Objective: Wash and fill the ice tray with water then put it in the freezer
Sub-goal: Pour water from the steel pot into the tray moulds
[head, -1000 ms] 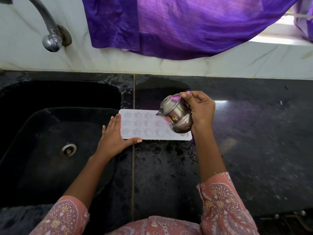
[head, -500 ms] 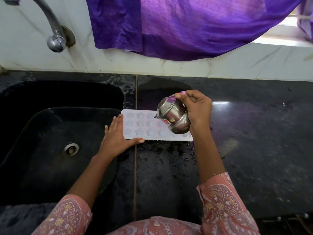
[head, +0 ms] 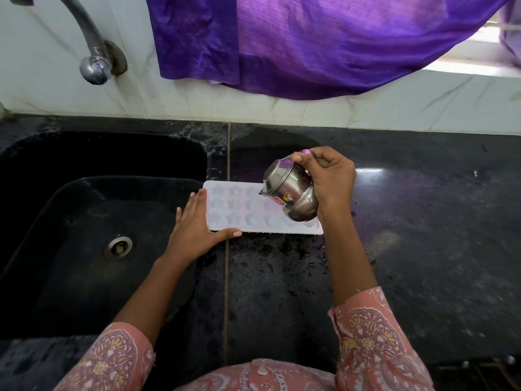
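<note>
The right hand (head: 329,179) gripped a tilted steel pot (head: 290,193) over the ice tray (head: 234,210) just right of the sink (head: 70,210), the left hand (head: 194,230) lay flat-fingered against its sink-side end, and, once filled, the tray seemed bendy, best lifted by both ends.

White star-moulded ice tray (head: 239,210) lies flat on the wet counter.

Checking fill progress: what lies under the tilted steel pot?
Under the small round steel pot, held tilted by the right hand, lies one end of the white plastic ice tray with star-shaped moulds. The moulds beneath the pot are covered, so their water level cannot be seen.
</note>
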Available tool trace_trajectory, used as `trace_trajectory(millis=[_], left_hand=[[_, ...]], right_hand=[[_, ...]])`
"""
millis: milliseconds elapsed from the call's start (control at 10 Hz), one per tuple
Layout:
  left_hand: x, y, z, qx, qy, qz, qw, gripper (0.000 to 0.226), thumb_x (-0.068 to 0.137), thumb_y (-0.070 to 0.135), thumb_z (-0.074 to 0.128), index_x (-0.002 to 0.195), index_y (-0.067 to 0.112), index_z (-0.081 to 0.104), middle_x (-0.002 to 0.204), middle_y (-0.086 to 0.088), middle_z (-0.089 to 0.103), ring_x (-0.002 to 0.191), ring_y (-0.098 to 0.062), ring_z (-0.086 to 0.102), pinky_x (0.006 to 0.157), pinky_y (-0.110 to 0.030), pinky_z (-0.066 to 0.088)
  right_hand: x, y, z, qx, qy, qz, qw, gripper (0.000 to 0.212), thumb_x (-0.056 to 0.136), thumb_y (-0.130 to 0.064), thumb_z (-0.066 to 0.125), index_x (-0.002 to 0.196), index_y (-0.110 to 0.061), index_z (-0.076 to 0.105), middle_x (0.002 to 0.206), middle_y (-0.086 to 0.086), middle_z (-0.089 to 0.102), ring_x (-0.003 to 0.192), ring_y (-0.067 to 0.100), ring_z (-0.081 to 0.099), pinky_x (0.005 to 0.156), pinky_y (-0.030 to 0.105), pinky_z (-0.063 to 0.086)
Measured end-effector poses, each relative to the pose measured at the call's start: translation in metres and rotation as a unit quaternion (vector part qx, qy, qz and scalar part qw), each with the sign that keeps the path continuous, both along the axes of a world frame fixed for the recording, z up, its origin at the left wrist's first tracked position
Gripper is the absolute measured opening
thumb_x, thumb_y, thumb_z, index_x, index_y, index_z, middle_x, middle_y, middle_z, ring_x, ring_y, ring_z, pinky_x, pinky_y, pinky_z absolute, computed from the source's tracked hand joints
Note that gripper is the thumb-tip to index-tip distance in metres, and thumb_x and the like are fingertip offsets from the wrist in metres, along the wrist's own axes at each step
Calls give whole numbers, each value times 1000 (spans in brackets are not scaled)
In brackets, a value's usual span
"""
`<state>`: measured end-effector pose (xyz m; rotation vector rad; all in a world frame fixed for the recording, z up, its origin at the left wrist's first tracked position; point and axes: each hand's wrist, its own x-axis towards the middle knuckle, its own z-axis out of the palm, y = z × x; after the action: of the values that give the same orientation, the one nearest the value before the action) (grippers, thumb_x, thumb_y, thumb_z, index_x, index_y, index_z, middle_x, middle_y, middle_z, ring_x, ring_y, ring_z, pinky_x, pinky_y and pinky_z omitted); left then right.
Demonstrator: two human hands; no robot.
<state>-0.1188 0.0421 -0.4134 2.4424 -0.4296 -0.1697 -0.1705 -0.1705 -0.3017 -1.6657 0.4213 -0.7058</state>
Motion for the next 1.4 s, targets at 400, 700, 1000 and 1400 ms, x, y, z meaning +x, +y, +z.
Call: trace_trajectory(millis=[400,700,1000,1400], left_hand=[[0,0,-1,-5,-5,1,1000,127,51,75,56,151,14,6,159,0,7,146,-14,-1,116,-43,-2],[0,0,0,-8,-7,-2,1000,128,50,77,54,151,14,6,159,0,7,146,-15,-1,116,-44,-2],[-2,0,1,-10,-3,0,1000,128,51,76,55,151,14,4,159,1,6,146,-14,-3,116,-43,-3],[-2,0,1,-6,-1,0,1000,127,52,76,55,151,14,4,159,1,6,146,-13,-3,116,-42,-3]], right_hand=[[-2,1,5,-7,-6,-2,1000,15,70,-17,79,70,-26,67,69,-10,68,66,-1,64,69,21,54],[0,3,6,-11,-10,3,1000,15,69,-17,79,70,-26,67,69,-9,69,67,3,65,70,25,55],[0,4,8,-13,-14,3,1000,14,69,-16,79,69,-24,68,67,-9,69,65,2,64,68,24,55],[0,4,8,-28,-5,-4,1000,15,70,-18,79,68,-27,67,67,-10,68,66,3,64,71,27,56]])
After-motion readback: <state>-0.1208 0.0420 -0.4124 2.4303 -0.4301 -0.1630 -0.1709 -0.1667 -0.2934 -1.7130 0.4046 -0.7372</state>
